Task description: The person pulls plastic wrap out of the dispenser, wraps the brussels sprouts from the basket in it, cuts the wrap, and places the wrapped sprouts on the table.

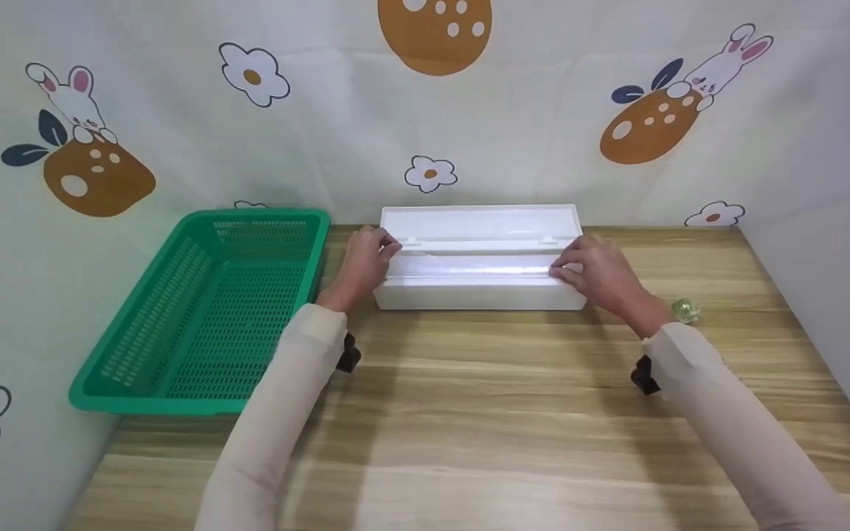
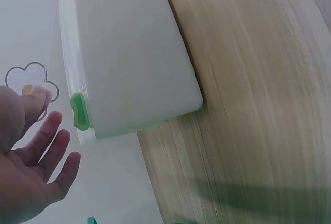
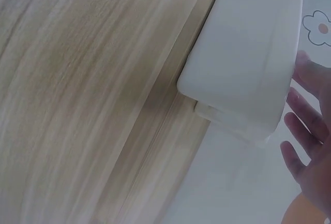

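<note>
From my head, I see my left hand [image 1: 360, 267] and right hand [image 1: 602, 271] pinching opposite ends of the clear film [image 1: 469, 265] in the open white box [image 1: 480, 298], near the green basket [image 1: 152, 405]. At my left wrist, a green tab [image 2: 79, 111] sits beside my fingers [image 2: 54, 154]; at my right, my fingertips meet the box's edge.

A green basket [image 1: 159, 405] blocks the left; tabletop [image 1: 484, 413] before the box [image 1: 480, 298] is free.

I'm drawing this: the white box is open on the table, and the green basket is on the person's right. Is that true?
Not quite: the green basket is on the person's left, as the head view shows. The white box is open on the table.
</note>
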### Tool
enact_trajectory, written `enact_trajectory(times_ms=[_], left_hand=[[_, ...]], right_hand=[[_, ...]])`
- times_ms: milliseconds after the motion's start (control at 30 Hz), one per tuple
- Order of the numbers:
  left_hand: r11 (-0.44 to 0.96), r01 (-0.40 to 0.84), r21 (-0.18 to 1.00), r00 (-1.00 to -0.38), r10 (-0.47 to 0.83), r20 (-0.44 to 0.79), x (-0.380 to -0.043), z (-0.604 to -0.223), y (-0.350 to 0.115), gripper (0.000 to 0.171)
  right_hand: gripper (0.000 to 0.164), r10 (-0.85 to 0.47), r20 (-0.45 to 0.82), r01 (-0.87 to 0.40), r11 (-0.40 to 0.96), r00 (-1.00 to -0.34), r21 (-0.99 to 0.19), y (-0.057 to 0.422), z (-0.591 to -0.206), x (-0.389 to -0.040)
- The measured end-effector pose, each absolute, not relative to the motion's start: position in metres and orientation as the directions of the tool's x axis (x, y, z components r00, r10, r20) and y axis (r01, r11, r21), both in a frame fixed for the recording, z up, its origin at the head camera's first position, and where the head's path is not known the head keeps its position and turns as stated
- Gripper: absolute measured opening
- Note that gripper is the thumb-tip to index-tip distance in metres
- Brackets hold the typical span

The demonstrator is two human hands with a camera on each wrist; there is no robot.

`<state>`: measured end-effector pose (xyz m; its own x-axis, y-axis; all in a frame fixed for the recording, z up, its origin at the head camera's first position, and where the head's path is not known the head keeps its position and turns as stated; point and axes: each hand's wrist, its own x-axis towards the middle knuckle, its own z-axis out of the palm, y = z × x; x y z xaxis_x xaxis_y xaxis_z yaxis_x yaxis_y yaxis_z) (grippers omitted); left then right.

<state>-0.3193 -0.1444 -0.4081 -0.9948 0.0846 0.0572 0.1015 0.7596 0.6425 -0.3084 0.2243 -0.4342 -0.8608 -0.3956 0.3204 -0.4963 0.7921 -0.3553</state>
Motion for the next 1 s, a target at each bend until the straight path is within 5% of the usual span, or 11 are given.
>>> enact_trajectory(times_ms=[367,633,1000], left_hand=[[0.722,0.030,0.692,-1.000,0.023,0.020,-0.327,-0.405,-0.143,0.023],[0.723,0.017,0.691,-1.000,-0.004,0.029,-0.328,-0.403,-0.143,0.024],[0.700,-0.013,0.714,-1.000,-0.020,0.001,-0.327,-0.399,-0.144,0.024]], right_hand=[[0.023,-0.341,0.224,-0.402,0.850,-0.913,-0.341,0.218,-0.430,-0.312],[0.020,-0.271,0.275,-0.361,0.857,-0.923,-0.368,0.216,-0.428,-0.313],[0.022,-0.342,0.182,-0.388,0.798,-0.922,-0.462,0.224,-0.418,-0.313]])
